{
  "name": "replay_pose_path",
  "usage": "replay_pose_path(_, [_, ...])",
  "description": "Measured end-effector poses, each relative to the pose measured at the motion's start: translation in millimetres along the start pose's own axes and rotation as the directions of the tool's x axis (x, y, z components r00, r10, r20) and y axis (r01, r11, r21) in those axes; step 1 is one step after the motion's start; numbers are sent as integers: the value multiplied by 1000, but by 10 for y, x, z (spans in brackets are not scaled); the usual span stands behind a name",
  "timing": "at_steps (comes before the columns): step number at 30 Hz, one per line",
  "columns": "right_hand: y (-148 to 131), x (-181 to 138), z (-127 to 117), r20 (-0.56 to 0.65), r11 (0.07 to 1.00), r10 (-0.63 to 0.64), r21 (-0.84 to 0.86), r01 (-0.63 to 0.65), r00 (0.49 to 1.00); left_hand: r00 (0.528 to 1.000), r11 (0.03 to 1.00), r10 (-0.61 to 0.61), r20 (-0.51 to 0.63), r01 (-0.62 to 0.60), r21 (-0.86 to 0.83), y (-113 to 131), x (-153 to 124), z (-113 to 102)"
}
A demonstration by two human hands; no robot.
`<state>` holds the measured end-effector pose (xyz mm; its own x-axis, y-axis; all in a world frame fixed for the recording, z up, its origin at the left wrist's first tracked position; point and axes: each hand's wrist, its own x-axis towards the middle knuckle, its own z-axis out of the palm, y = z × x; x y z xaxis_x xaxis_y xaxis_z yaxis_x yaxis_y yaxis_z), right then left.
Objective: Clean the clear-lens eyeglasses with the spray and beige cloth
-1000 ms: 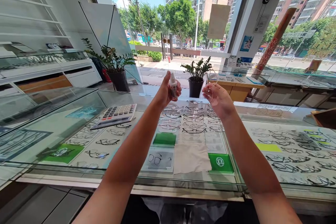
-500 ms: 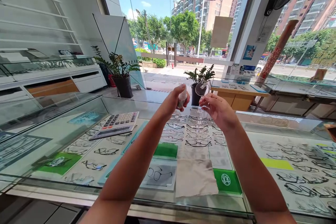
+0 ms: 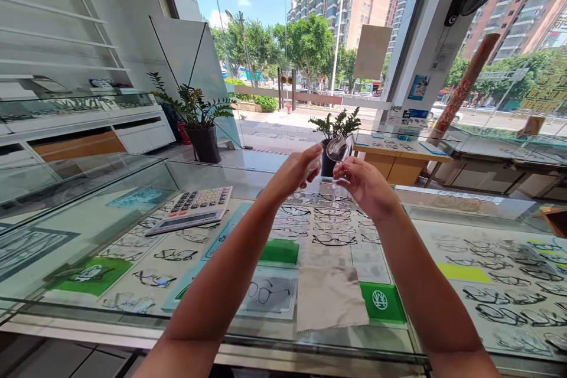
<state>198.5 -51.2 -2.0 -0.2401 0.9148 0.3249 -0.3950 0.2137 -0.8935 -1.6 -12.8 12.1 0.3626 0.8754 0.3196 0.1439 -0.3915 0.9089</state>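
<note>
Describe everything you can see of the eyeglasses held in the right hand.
The eyeglasses look thin-rimmed, with a large, rounded, clear lens showing pale streaks, perhaps reflections. The fingers of the right hand pinch them, raised above the glass counter; the lens stands roughly upright, seen against a potted plant. A fine line near the palm may be a temple arm. The other parts are hidden or too small to tell.

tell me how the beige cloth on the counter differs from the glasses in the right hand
The beige cloth lies spread on the glass counter; the glasses are held up in the right hand. The cloth is opaque; the glasses' visible lens is see-through. The cloth is squarish; the glasses' lens is rounded.
</note>
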Motion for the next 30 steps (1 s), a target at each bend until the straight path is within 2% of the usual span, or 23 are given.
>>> replay_pose_path(3, [36,60,-35,-78,993,4,121,5,997,998,999,-39,57,37,30,44,-26,-5])
replay_pose_path(6, [58,107,-51,-140,961,76,274,-35,987,993,993,-54,107,42,115,77,-58,-2])
replay_pose_path(10, [64,121,-41,-155,921,152,380,-84,976,986,983,-58,156,29,180,101,-90,11])
replay_pose_path(14, [67,103,-16,-126,927,131,368,-76,983,976,974,-43,212,-6,225,140,-118,32])
replay_pose_path(20, [88,74,50,-101,968,53,249,-27,993,964,960,-9,266,-66,271,139,-162,54])
replay_pose_path(25, [73,62,71,-130,974,45,225,-15,991,977,963,46,210,-99,250,160,-195,31])
replay_pose_path(28, [21,38,61,-140,958,97,282,-55,985,995,982,34,97,-51,181,178,-181,-38])
replay_pose_path(30, [-23,16,46,-147,947,127,312,-76,981,999,989,33,-17,-30,144,109,-140,-135])
